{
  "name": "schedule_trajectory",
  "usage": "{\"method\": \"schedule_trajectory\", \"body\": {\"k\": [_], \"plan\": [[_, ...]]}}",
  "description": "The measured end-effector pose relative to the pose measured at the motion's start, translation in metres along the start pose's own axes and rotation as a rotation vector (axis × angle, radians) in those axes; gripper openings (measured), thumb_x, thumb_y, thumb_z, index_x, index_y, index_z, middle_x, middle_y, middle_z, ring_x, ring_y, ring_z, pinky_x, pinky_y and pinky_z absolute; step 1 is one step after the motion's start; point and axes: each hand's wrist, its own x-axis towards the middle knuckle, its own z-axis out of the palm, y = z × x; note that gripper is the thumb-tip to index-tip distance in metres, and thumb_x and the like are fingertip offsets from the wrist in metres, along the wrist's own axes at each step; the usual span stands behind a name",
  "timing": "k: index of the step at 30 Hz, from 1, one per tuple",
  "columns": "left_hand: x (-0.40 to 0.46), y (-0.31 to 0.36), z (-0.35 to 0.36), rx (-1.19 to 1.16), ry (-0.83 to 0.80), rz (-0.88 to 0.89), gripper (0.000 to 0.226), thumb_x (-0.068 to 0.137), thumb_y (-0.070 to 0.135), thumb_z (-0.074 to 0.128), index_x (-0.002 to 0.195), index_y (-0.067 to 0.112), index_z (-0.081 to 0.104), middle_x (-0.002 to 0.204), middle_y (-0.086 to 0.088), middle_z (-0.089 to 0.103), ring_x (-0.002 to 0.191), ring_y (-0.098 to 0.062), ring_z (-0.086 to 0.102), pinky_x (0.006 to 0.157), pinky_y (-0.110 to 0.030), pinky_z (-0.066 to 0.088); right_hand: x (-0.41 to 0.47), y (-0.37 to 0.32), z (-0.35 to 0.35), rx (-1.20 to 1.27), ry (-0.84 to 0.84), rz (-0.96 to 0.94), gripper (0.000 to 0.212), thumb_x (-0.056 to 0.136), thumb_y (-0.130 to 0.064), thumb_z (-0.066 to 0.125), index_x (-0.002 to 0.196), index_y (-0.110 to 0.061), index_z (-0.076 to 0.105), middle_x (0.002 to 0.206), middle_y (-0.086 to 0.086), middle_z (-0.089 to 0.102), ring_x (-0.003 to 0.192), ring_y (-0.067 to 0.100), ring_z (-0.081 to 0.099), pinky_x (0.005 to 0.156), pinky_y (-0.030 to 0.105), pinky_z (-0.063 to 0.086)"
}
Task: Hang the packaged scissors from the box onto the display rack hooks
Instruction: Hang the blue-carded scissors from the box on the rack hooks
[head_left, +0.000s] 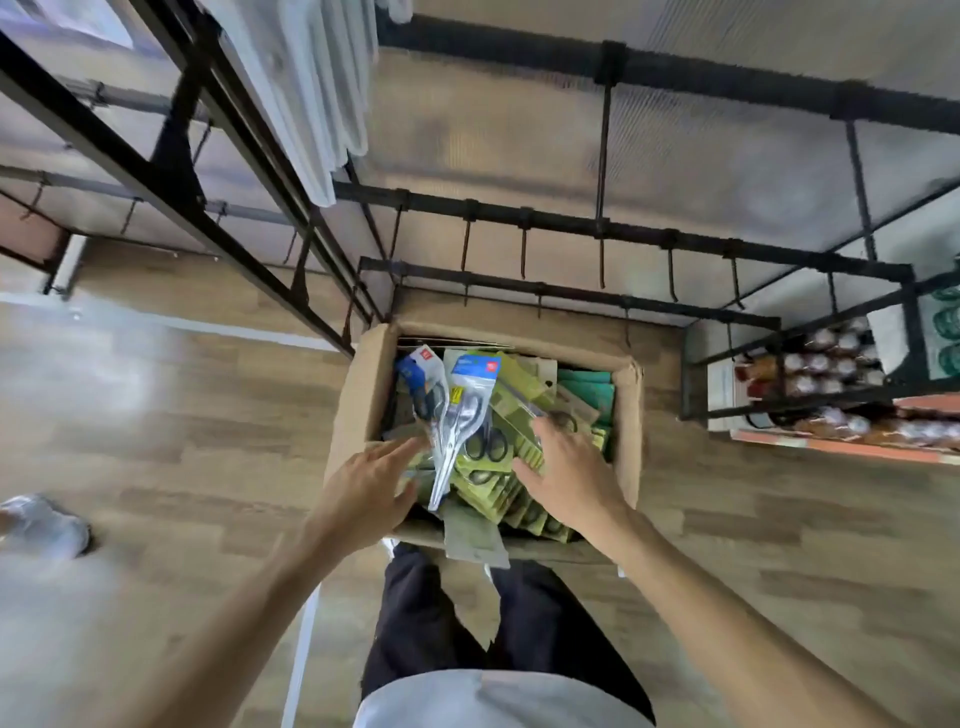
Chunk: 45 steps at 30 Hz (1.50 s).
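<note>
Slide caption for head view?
Both hands reach into cardboard box of packaged scissors below rack hooks.

Right hand (566, 478) covering green packs (498, 488) beneath; fingertips blurring, grip unclear. Left hand (371, 486) hiding box (626, 441) near-left corner. Pack labels too small for reading. Shoe (49, 525) at left edge blurring, getting cut off. Jars (831, 358) on right shelf smearing, contents unclear. Rack (623, 228) running off top.

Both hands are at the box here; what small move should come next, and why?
Probably the left hand closing on the blue-topped scissors pack. That pack stands upright above the green packs in the cardboard box, right beside its straight fingers; both hands look open, the right hand resting on green packs, and the rack hooks ahead hang bare.
</note>
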Motion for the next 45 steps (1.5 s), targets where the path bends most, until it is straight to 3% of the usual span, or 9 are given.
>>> {"method": "schedule_trajectory", "body": {"k": [6, 16, 21, 25, 32, 36, 39, 43, 45], "plan": [[0.006, -0.016, 0.019, -0.005, -0.019, -0.066, 0.047, 0.091, 0.02, 0.061, 0.137, 0.025, 0.053, 0.131, 0.005, 0.062, 0.12, -0.022, 0.057, 0.091, -0.037, 0.048, 0.046, 0.007, 0.031, 0.057, -0.012, -0.012, 0.049, 0.096, -0.037, 0.062, 0.134, -0.007, 0.052, 0.109, 0.006, 0.068, 0.084, 0.019, 0.064, 0.073, 0.029, 0.048], [0.004, -0.033, 0.022, -0.028, -0.012, -0.067, 0.042, 0.094, 0.024, 0.06, 0.136, 0.024, 0.052, 0.131, 0.005, 0.063, 0.117, -0.019, 0.058, 0.093, -0.036, 0.048, 0.146, -0.02, 0.069, 0.348, 0.074, 0.218, 0.066, 0.096, -0.016, 0.064, 0.151, -0.008, 0.029, 0.148, 0.012, 0.044, 0.134, 0.028, 0.046, 0.105, 0.036, 0.041], [0.044, -0.043, 0.013, -0.062, -0.041, -0.092, 0.045, 0.091, 0.025, 0.067, 0.134, 0.021, 0.054, 0.13, 0.001, 0.064, 0.118, -0.021, 0.06, 0.093, -0.032, 0.046, 0.151, -0.009, 0.061, 0.313, 0.131, 0.118, 0.041, 0.087, 0.007, 0.059, 0.126, -0.005, 0.056, 0.12, 0.014, 0.062, 0.109, 0.03, 0.059, 0.085, 0.037, 0.05], [0.1, -0.049, 0.015, -0.109, -0.018, -0.196, 0.054, 0.09, 0.032, 0.067, 0.139, 0.021, 0.046, 0.133, -0.005, 0.06, 0.118, -0.024, 0.059, 0.095, -0.037, 0.05, 0.119, 0.008, 0.057, 0.338, 0.183, 0.044, 0.028, 0.093, 0.0, 0.056, 0.12, -0.008, 0.059, 0.114, 0.009, 0.066, 0.094, 0.024, 0.061, 0.072, 0.031, 0.044], [0.178, -0.047, 0.033, 0.051, -0.027, -0.177, 0.08, 0.089, 0.004, 0.062, 0.157, 0.013, 0.019, 0.154, -0.012, 0.027, 0.129, -0.039, 0.047, 0.104, -0.042, 0.04, 0.102, 0.033, 0.064, 0.286, 0.212, 0.041, 0.028, 0.096, -0.009, 0.06, 0.124, -0.013, 0.055, 0.106, 0.006, 0.066, 0.076, 0.015, 0.054, 0.051, 0.017, 0.031], [0.192, -0.047, 0.038, 0.139, 0.083, -0.159, 0.068, 0.083, -0.006, 0.056, 0.145, 0.02, 0.044, 0.138, -0.014, 0.042, 0.11, -0.041, 0.057, 0.086, -0.046, 0.049, 0.096, 0.038, 0.063, 0.334, 0.229, 0.015, 0.028, 0.094, -0.008, 0.063, 0.12, -0.014, 0.054, 0.102, 0.007, 0.065, 0.077, 0.02, 0.061, 0.063, 0.039, 0.052], [0.192, -0.057, 0.043, 0.195, 0.196, -0.084, 0.046, 0.082, -0.004, 0.053, 0.121, 0.021, 0.058, 0.119, -0.009, 0.056, 0.1, -0.036, 0.059, 0.078, -0.043, 0.048, 0.091, 0.046, 0.063, 0.359, 0.231, 0.02, 0.027, 0.094, -0.009, 0.063, 0.118, -0.015, 0.054, 0.096, 0.004, 0.065, 0.076, 0.021, 0.062, 0.067, 0.044, 0.054], [0.187, -0.066, 0.041, 0.206, 0.255, -0.116, 0.013, 0.086, 0.009, 0.06, 0.091, 0.02, 0.064, 0.101, -0.003, 0.062, 0.098, -0.03, 0.057, 0.075, -0.034, 0.049, 0.08, 0.064, 0.053, 0.389, 0.248, 0.032, 0.028, 0.093, -0.009, 0.066, 0.118, -0.014, 0.056, 0.099, 0.003, 0.067, 0.073, 0.013, 0.061, 0.064, 0.009, 0.044], [0.178, -0.057, 0.035, 0.155, 0.237, -0.148, 0.007, 0.091, 0.013, 0.061, 0.092, 0.019, 0.065, 0.1, -0.005, 0.065, 0.092, -0.029, 0.059, 0.074, -0.037, 0.052, 0.074, 0.071, 0.049, 0.425, 0.257, 0.037, 0.027, 0.092, -0.009, 0.066, 0.117, -0.015, 0.057, 0.1, 0.002, 0.068, 0.074, 0.011, 0.062, 0.061, 0.008, 0.043]]}}
